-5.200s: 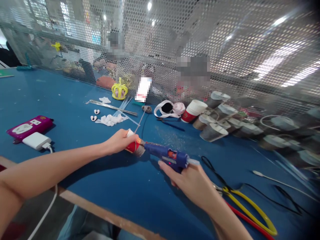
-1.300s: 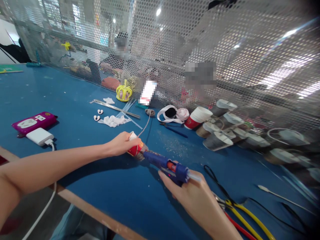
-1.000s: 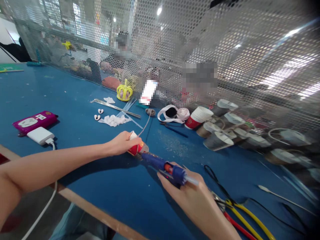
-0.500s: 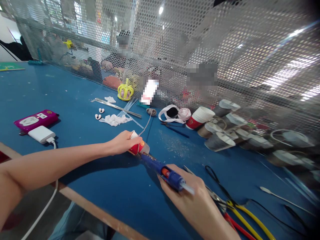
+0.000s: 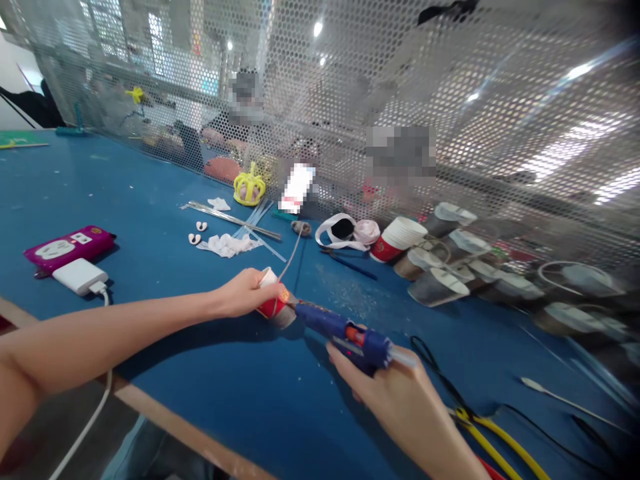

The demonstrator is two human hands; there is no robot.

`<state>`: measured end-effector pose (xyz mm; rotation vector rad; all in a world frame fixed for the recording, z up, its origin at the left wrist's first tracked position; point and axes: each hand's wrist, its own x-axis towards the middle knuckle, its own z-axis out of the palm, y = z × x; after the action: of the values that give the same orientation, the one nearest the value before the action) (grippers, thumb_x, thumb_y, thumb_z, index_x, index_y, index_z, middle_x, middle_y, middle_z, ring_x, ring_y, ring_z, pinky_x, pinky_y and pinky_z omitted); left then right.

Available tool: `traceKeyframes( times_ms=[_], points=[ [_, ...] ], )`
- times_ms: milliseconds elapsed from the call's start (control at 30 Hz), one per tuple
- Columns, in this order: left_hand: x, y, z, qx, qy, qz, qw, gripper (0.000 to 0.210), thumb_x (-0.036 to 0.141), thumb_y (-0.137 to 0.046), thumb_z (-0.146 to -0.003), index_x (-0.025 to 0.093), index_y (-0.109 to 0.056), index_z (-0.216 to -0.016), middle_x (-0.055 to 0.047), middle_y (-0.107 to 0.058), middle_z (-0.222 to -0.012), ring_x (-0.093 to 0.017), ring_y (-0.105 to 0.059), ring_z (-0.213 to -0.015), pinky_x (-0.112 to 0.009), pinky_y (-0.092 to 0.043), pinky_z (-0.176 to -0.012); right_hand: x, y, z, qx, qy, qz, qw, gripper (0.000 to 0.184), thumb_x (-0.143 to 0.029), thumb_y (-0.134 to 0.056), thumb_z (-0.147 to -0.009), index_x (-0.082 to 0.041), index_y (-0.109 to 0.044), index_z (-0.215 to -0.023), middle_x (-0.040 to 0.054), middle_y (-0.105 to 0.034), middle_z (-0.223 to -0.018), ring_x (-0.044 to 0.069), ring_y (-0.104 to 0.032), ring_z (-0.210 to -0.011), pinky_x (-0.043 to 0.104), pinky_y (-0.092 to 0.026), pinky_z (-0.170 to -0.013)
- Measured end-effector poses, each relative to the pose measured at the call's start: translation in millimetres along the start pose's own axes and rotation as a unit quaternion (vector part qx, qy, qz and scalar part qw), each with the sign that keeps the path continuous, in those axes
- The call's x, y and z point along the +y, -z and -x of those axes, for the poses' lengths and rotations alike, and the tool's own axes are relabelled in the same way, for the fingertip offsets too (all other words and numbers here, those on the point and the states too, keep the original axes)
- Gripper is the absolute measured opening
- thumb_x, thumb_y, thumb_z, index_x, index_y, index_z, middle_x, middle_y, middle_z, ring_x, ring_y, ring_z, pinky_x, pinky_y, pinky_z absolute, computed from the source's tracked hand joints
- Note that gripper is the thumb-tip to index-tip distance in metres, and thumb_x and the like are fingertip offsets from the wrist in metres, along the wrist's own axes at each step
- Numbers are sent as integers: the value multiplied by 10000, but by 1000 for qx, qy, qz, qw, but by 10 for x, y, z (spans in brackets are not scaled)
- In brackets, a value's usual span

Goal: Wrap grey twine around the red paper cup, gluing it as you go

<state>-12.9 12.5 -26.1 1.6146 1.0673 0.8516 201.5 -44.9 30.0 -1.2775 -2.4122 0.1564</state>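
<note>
My left hand (image 5: 250, 293) is closed around a red and white paper cup (image 5: 274, 308), tilted above the blue table. A grey cord (image 5: 294, 252) runs from the cup back to a small grey ball of it (image 5: 301, 228). Gripped in my right hand (image 5: 385, 387) is a blue hot glue gun (image 5: 345, 330), with a clear glue stick (image 5: 404, 357) poking from its rear. The gun's nozzle points left and is at the cup's side; whether it touches cannot be made out. My right fingers are partly hidden behind the gun.
Stacked paper cups (image 5: 400, 239) and several cord-wrapped cups (image 5: 440, 287) stand at right. Yellow-handled pliers (image 5: 485, 433) lie near my right forearm. A purple power strip (image 5: 70, 248) with a white charger (image 5: 80, 275) lies left. A perforated metal screen (image 5: 330, 87) borders the back.
My right hand has moved the glue gun slightly right and up, and its nozzle has shifted higher along the cup. My left hand still holds the cup in nearly the same place.
</note>
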Motion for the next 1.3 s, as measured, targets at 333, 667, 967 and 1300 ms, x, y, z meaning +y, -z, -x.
traceKeyframes(
  times_ms=[333, 667, 967, 1300],
  points=[
    [10, 7, 32, -15, -20, -30, 999, 365, 399, -423, -787, 95, -593, -679, -14, -572, -589, -115, -493, -558, -204, -380, -519, 415, -68, 152, -59, 60, 57, 995, 294, -194, -473, -709, -210, -685, -912, 30, -679, -612, 137, -548, -441, 239, -396, -465],
    [-1, 0, 40, -5, -21, -33, 999, 366, 402, -421, -792, 103, -601, -682, -9, -563, -577, -107, -478, -532, -195, -348, -482, 185, -58, 62, -34, -26, -4, 999, 252, -227, -451, -730, -189, -698, -757, -6, -565, -386, 128, -502, -340, 228, -380, -384],
    [12, -3, 47, -8, -24, -39, 999, 365, 392, -419, -793, 101, -596, -662, 1, -542, -564, -101, -461, -521, -195, -351, -488, 101, 37, 22, -47, -68, -81, 993, 177, -223, -520, -695, -195, -693, -720, -11, -604, -431, 112, -497, -318, 205, -378, -337],
    [16, 1, 52, -21, -25, -29, 999, 366, 387, -410, -801, 90, -606, -713, -7, -542, -594, -101, -446, -540, -202, -360, -513, 112, -7, 59, -31, -51, -72, 996, 202, -324, -517, -694, -193, -669, -675, -7, -577, -403, 118, -492, -321, 218, -382, -342]
  ],
)
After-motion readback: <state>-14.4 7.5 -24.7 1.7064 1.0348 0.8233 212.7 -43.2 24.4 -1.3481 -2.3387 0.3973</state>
